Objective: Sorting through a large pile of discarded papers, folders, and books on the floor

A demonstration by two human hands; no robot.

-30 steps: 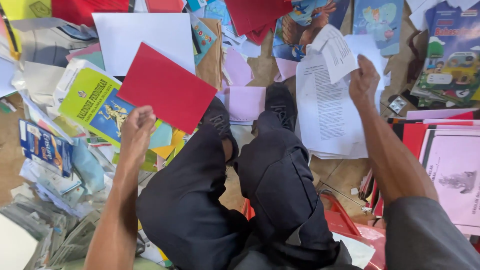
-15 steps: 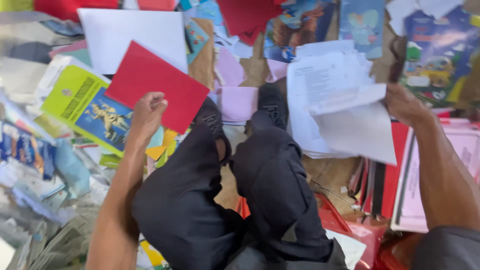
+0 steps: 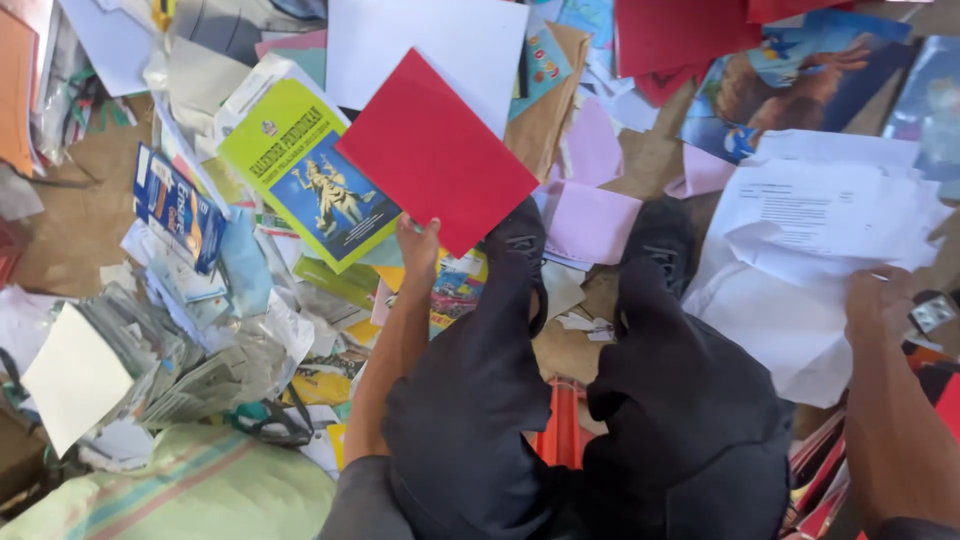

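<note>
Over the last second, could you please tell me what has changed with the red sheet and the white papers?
The left hand has lifted the red sheet slightly up and away from the knees, keeping hold of its lower edge. The right hand has swung the white papers from upright in front to lower on the right, still gripping them. The yellow-green booklet and the surrounding paper piles stayed put.

There is just one camera. It sits on the person's head and looks almost straight down. It is close to the knees [image 3: 560, 400], which fill the bottom middle. The floor [image 3: 85, 215] with its mess of papers [image 3: 820, 220] spreads out toward the top. The left hand [image 3: 418, 245] and right hand [image 3: 880, 305] reach in from the bottom.
</note>
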